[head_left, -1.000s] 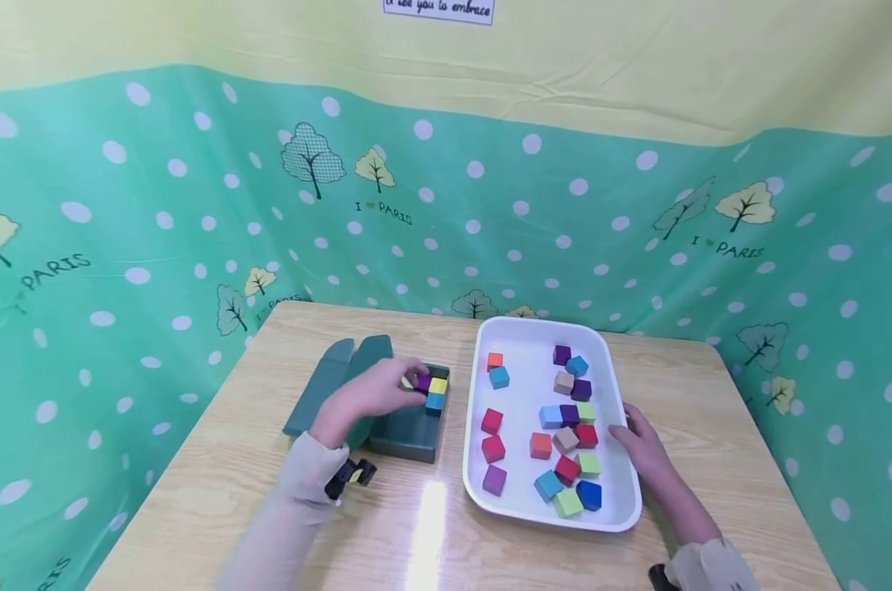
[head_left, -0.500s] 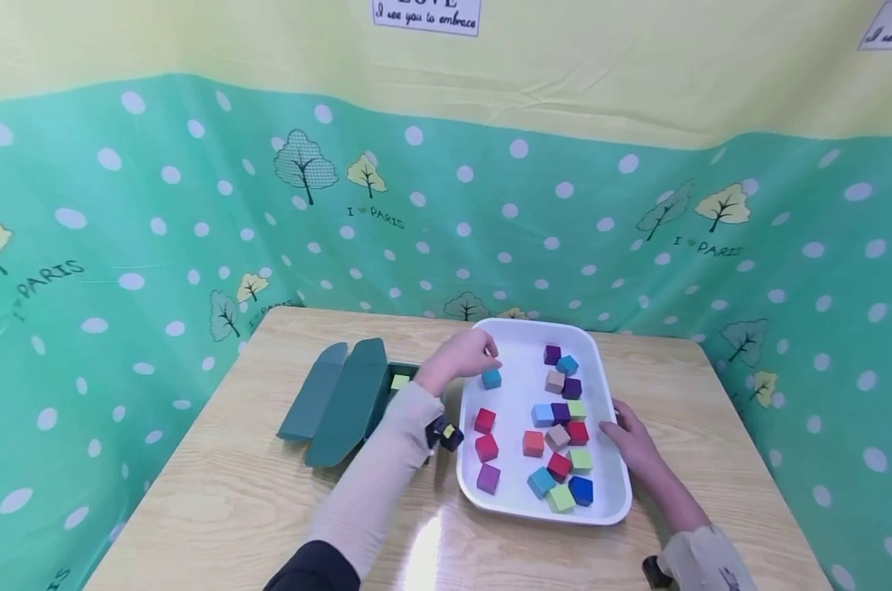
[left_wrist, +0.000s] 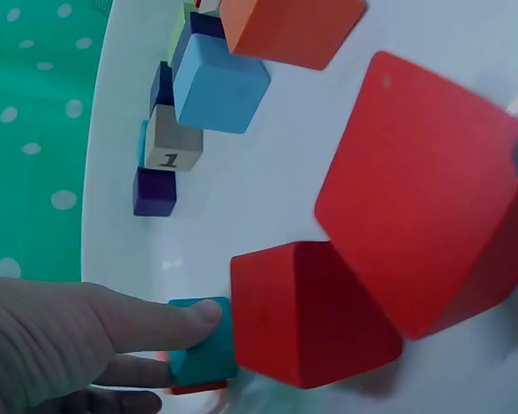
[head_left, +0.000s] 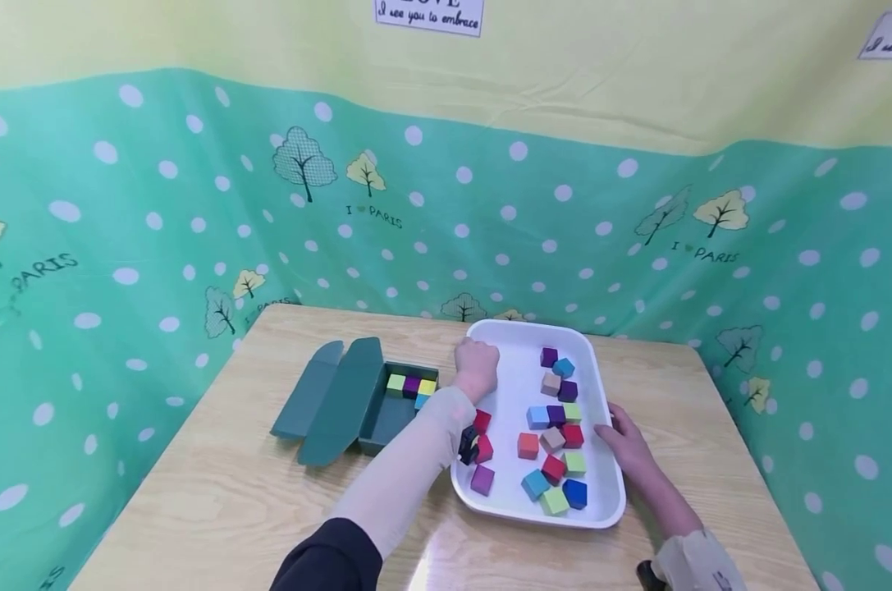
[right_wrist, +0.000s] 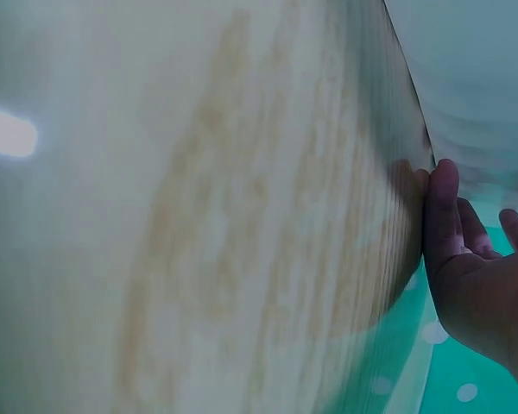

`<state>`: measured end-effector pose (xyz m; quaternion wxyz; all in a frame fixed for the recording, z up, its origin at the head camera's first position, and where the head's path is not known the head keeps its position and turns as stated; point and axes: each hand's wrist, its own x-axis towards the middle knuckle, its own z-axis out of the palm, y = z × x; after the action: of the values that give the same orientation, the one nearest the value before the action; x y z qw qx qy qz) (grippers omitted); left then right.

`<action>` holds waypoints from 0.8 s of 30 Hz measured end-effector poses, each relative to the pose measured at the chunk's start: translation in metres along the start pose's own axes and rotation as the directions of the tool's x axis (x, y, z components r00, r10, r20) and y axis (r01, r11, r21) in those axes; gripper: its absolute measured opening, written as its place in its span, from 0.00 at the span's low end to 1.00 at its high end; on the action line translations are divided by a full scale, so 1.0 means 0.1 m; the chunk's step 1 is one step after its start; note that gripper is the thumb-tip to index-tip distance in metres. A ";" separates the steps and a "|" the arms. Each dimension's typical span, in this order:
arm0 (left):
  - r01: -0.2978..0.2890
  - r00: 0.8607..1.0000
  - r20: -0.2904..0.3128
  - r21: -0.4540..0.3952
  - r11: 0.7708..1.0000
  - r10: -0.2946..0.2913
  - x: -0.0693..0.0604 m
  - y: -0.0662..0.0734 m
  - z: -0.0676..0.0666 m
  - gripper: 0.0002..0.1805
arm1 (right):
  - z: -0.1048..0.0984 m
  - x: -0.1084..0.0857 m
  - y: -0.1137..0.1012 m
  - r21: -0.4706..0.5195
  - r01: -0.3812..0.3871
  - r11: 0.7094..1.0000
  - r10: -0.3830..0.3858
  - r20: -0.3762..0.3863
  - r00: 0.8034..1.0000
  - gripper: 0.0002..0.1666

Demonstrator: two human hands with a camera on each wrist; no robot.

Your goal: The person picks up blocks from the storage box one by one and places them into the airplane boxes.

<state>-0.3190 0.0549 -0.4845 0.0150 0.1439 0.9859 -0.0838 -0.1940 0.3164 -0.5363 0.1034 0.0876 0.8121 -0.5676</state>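
Observation:
My left hand [head_left: 478, 368] reaches into the left back part of the white tray [head_left: 519, 517]. In the left wrist view, its thumb and fingers pinch a teal cube [left_wrist: 209, 352], with an orange cube [left_wrist: 198, 389] partly hidden just beyond and a red cube [left_wrist: 298, 315] close beside. At the tray's right side, my right hand [head_left: 633, 447] rests against the rim, fingers loosely bent; the right wrist view has this hand [right_wrist: 479, 267] touching the outer wall. Many coloured cubes lie in the tray, among them a dark blue one [head_left: 575, 494].
Left of the tray stands a dark green box [head_left: 372, 448] with its lid [head_left: 342, 410] folded open to the left. A row of cubes lies along its back wall, including a light green one [head_left: 395, 385] and a yellow one [head_left: 427, 387]. A patterned curtain [head_left: 564, 189] hangs behind the table [head_left: 194, 492].
My left hand has moved right, from the cubes in the green box over to the tray, and now pinches the teal cube. My right hand has stayed at the tray's side.

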 end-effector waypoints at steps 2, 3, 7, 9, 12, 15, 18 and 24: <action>-0.002 1.000 -0.007 -0.002 1.000 0.002 0.02 0.00 0.00 0.07 | -0.01 0.01 -0.01 -0.007 0.005 1.000 -0.005 -0.006 1.000 0.37; -0.003 1.000 -0.009 -0.008 1.000 0.003 0.03 0.00 -0.01 0.07 | -0.02 0.01 -0.02 -0.008 0.006 1.000 -0.006 -0.008 1.000 0.37; -0.015 1.000 -0.026 -0.049 0.999 0.014 0.00 -0.01 -0.06 0.07 | -0.01 0.02 -0.05 -0.016 0.016 1.000 -0.017 -0.015 1.000 0.36; -0.024 0.999 -0.039 -0.100 0.995 0.020 -0.01 -0.03 -0.08 0.08 | -0.01 0.02 -0.06 -0.011 0.015 1.000 -0.015 -0.015 1.000 0.36; -0.034 0.997 -0.068 -0.223 0.974 0.019 -0.03 -0.08 -0.08 0.10 | -0.01 0.02 -0.07 -0.005 0.006 1.000 -0.006 -0.018 1.000 0.36; -0.051 0.994 -0.106 -0.376 0.925 0.012 -0.04 -0.13 -0.05 0.14 | -0.02 0.02 -0.06 -0.004 0.005 1.000 -0.005 -0.019 1.000 0.37; -0.081 0.991 -0.134 -0.517 0.852 0.012 -0.05 -0.19 -0.01 0.16 | -0.02 0.03 -0.05 -0.004 0.003 1.000 -0.003 -0.027 1.000 0.37; -0.123 0.990 -0.140 -0.701 0.702 0.034 -0.10 -0.29 -0.01 0.17 | 0.02 0.00 0.00 0.007 -0.017 1.000 0.017 -0.019 1.000 0.37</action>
<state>-0.3181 0.0245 -0.4781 0.0152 0.1736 0.9347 0.3098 -0.1941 0.3145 -0.5370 0.1001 0.1003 0.8103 -0.5686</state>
